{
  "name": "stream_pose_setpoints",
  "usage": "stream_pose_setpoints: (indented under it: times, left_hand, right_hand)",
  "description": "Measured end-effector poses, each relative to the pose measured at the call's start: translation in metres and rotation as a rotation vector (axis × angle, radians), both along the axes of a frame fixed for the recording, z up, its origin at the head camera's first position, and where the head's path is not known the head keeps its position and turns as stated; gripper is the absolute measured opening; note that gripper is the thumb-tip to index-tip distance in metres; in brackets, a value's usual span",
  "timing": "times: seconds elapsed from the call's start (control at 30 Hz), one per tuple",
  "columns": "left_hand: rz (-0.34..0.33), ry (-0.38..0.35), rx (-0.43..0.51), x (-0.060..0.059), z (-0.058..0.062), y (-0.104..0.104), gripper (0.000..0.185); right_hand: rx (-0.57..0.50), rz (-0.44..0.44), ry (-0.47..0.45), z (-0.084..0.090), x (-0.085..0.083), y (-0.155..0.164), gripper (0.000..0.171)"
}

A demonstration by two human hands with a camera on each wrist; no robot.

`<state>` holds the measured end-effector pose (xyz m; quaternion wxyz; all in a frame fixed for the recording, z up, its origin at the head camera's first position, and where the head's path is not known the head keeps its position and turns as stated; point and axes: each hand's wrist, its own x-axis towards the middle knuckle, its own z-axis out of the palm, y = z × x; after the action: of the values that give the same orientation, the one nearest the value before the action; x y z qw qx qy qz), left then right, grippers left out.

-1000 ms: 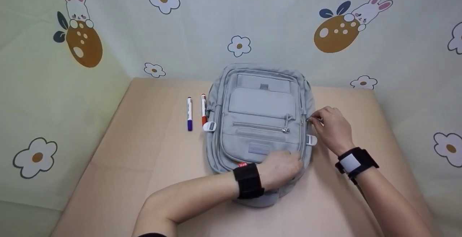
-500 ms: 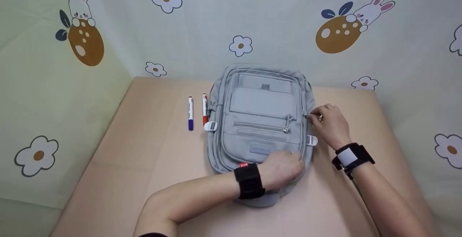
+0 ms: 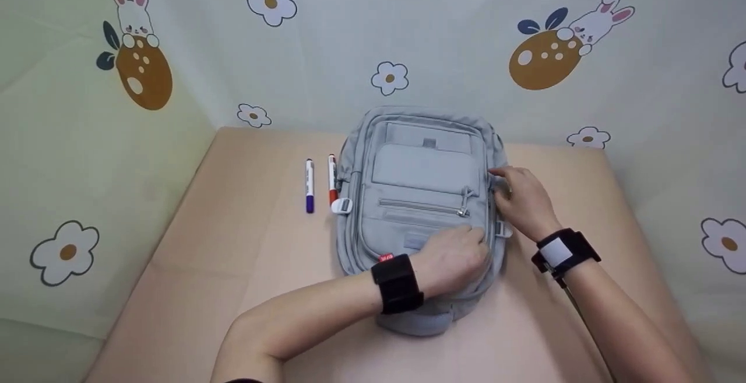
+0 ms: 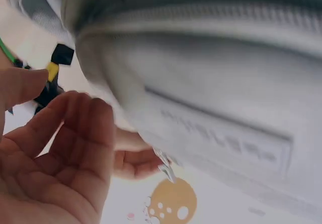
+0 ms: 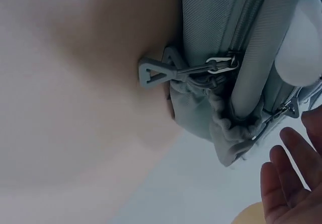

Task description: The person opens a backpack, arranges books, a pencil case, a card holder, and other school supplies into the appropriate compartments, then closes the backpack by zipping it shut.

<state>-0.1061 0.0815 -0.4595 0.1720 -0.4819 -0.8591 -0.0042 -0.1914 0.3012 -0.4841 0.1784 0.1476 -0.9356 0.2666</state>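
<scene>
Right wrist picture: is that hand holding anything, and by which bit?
Nothing: the right hand has its fingers spread, near a zipper pull on the backpack but not gripping it.

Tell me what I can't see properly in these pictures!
Backpack: head view, its front hides the inside.
Left hand: head view, its own back hides the fingertips.
Label: left wrist view, lettering blurred.
Right hand: right wrist view, cut off by the right edge.
Purple-capped marker: head view, print too small to read.
</scene>
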Motion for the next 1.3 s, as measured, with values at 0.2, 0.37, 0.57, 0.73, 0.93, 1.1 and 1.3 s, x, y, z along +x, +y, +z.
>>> stream_pose_setpoints:
  times: [0.2, 0.37, 0.57, 0.73, 0.93, 1.1, 1.3]
  left_hand:
    - [0.098, -0.007, -0.029, -0.015, -0.004, -0.003, 0.039]
    - [0.133, -0.112, -0.085, -0.020, -0.004, -0.005, 0.059]
    - [0.142, -0.171, -0.144, -0.020, -0.003, -0.003, 0.076]
    - [0.149, -0.202, -0.164, -0.021, -0.004, -0.003, 0.085]
    - [0.159, -0.228, -0.197, -0.021, -0.005, -0.004, 0.093]
    - [0.165, -0.227, -0.197, -0.021, -0.004, -0.003, 0.092]
    - [0.158, -0.233, -0.197, -0.021, -0.005, -0.002, 0.091]
  right_hand:
    - [-0.014, 0.006, 0.001, -0.004, -0.002, -0.002, 0.038]
    - [-0.018, 0.024, 0.048, -0.006, -0.003, -0.002, 0.031]
    - [0.048, 0.075, 0.155, -0.004, 0.000, 0.004, 0.018]
    - [0.112, 0.127, 0.270, -0.001, 0.006, 0.014, 0.016]
    - [0.139, 0.134, 0.247, -0.002, 0.022, 0.017, 0.017]
    - [0.126, 0.106, 0.172, -0.010, 0.032, 0.014, 0.025]
    - [0.061, 0.074, 0.110, -0.016, 0.037, 0.011, 0.022]
